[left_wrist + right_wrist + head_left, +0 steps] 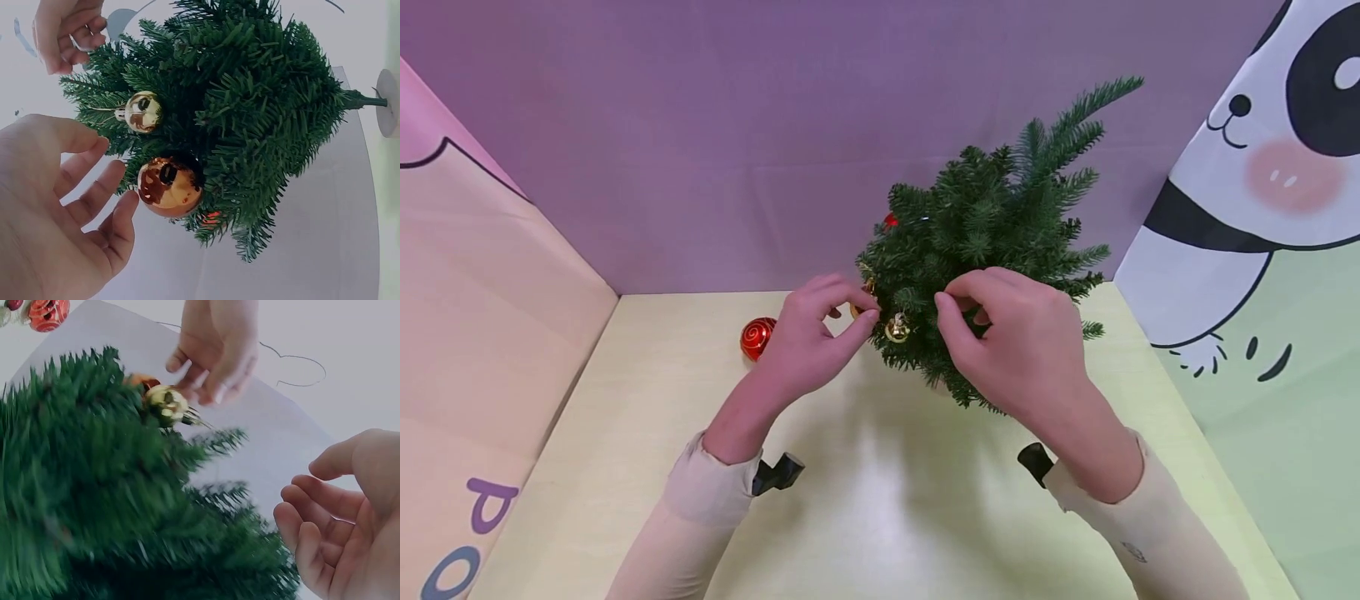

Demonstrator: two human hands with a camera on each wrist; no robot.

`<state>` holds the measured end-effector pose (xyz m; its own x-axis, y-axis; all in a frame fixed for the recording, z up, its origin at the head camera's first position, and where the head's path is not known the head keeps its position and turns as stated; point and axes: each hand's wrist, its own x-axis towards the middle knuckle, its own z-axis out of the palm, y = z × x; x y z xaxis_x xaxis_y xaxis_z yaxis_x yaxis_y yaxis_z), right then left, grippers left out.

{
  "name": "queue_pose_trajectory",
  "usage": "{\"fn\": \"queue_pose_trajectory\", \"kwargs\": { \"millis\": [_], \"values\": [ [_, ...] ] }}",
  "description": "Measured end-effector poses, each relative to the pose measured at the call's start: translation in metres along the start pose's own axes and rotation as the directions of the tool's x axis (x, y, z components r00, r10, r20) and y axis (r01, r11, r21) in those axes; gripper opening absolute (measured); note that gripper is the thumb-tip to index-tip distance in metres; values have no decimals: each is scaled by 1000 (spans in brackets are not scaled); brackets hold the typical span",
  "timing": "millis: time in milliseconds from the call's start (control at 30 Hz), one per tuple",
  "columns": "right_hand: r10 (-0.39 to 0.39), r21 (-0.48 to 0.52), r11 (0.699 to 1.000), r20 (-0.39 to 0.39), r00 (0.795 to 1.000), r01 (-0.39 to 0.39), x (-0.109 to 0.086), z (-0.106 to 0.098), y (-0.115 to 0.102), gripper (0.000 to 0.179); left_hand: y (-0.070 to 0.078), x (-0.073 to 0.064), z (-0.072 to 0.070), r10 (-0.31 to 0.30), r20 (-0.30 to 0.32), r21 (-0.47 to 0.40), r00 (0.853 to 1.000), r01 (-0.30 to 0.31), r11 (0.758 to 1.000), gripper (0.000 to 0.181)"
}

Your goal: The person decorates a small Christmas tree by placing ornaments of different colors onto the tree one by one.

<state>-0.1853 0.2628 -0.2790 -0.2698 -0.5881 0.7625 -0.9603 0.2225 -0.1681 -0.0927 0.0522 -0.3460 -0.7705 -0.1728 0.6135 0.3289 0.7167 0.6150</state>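
Observation:
A small green artificial Christmas tree (977,233) leans toward me. From its near side hang a shiny gold ball ornament (142,114) on a thin loop and a larger copper-coloured ball (170,194). At the left edge of the branches is my left hand (808,342), thumb and forefinger close together in the head view. The left wrist view shows its fingers loosely bent beside the copper ball, gripping nothing visible. My right hand (1018,333) hovers in front of the branches, its fingers loosely curled with a gap to the thumb, holding nothing.
A red ball with a swirl pattern (757,337) lies on the pale table (880,500), left of the tree and partly behind my left hand. Deeper in the branches a bit of red (891,220) shows. A purple backdrop (737,142) and printed side panels enclose the table.

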Motion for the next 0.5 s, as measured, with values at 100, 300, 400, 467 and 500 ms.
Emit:
{"fn": "queue_pose_trajectory", "kwargs": {
  "millis": [100,300,400,467,500],
  "values": [
    [-2,-7,1000,-7,1000,2,-2,-12,2,13,-3,-4,0,3,-9,-20,1000,-3,1000,5],
    [-3,-18,1000,-5,1000,3,-3,-35,11,10,-10,-15,-4,-10,-18,-48,1000,10,999,8],
    [-4,-26,1000,-37,999,3,-2,-44,17,9,-15,-22,-5,-51,-11,-51,999,50,997,8],
    [1,-33,999,-65,998,-3,-1,-50,21,10,-18,-26,-7,-80,-7,-40,997,80,996,8],
    [0,-37,999,-78,997,-3,0,-52,24,11,-19,-28,-7,-95,-8,-33,995,95,995,7]
  ]
}}
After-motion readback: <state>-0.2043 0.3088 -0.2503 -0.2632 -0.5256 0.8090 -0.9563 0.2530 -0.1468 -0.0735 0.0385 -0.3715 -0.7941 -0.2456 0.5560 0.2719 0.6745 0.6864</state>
